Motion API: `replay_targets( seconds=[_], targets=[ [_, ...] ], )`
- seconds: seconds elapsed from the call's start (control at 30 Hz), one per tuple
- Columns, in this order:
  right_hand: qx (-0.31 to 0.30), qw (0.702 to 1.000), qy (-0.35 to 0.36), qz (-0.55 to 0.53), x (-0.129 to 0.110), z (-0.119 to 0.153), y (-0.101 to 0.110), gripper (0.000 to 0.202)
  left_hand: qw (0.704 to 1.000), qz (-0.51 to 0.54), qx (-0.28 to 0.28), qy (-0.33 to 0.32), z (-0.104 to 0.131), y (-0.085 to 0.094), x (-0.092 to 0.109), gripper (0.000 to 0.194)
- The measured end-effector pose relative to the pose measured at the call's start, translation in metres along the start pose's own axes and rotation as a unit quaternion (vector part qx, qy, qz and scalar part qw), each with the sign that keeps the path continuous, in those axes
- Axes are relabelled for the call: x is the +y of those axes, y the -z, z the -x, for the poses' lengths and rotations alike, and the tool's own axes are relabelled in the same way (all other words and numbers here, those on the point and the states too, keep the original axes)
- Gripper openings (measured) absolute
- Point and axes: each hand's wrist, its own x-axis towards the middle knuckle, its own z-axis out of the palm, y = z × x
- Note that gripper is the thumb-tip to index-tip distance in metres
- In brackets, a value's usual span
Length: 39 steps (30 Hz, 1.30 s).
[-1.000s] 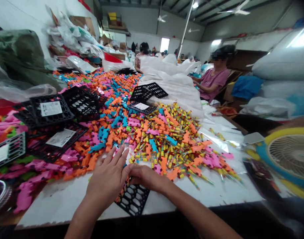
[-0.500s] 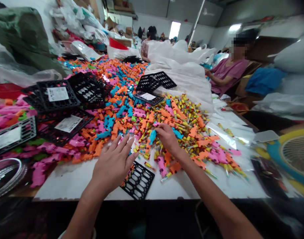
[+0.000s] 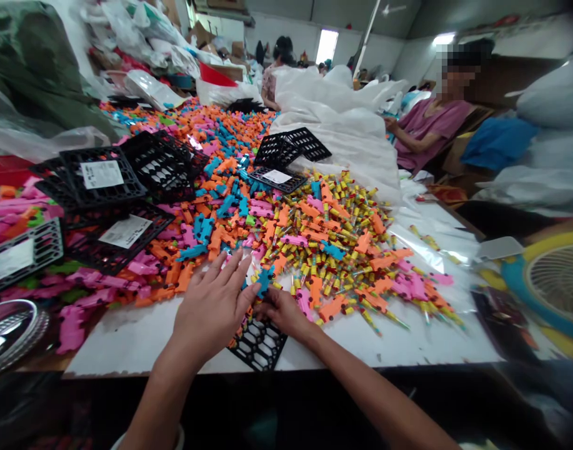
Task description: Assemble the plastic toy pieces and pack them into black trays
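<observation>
My left hand (image 3: 210,307) lies flat with its fingers stretched out, palm down over the upper left part of a black lattice tray (image 3: 260,347). Under that palm, some orange pieces show at the tray's edge. My right hand (image 3: 286,312) is closed in a pinch at the tray's right side, with a blue plastic toy car (image 3: 265,279) at its fingertips, close to my left thumb. Beyond the hands spreads a heap of orange, pink and blue toy cars mixed with thin clear tubes with yellow ends (image 3: 309,265).
Black lattice trays with white labels (image 3: 103,178) are stacked at the left, and more trays (image 3: 290,150) stand behind the heap. A yellow and blue fan (image 3: 548,281) is at the right. One person (image 3: 427,134) sits at the right, another (image 3: 272,78) farther back.
My right hand has moved left and toward me, from the heap to the tray, bringing the blue toy car. My left hand has stayed in place.
</observation>
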Motion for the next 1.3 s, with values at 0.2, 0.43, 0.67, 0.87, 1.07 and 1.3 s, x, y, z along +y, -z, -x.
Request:
replay_targets(
  seconds=[0.2,0.43,0.67,0.87,1.07,1.3],
  targets=[
    [-0.037,0.976,0.075,0.199,-0.005,0.002,0.010,0.010,1.000,0.006,0.005,0.005,-0.001,0.003,0.001,0.060],
    [-0.079,0.965,0.104,0.225,-0.013,-0.010,0.011,0.009,1.000,-0.002,0.009,0.002,-0.002,0.003,0.000,0.057],
    [-0.170,0.976,0.004,0.138,-0.007,-0.026,0.015,0.011,1.000,-0.021,0.005,-0.015,-0.003,0.001,0.000,0.051],
    [-0.043,0.954,0.097,0.280,-0.036,-0.015,0.035,0.006,0.999,-0.031,-0.007,-0.007,-0.004,0.003,-0.001,0.043],
    [0.381,0.779,0.057,0.494,-0.048,0.029,0.126,0.016,0.999,-0.037,-0.014,-0.004,-0.003,0.002,-0.002,0.044],
    [0.373,0.685,0.021,0.625,-0.038,0.027,0.166,0.022,0.999,-0.031,-0.001,-0.018,-0.006,-0.004,-0.008,0.046]
  ],
)
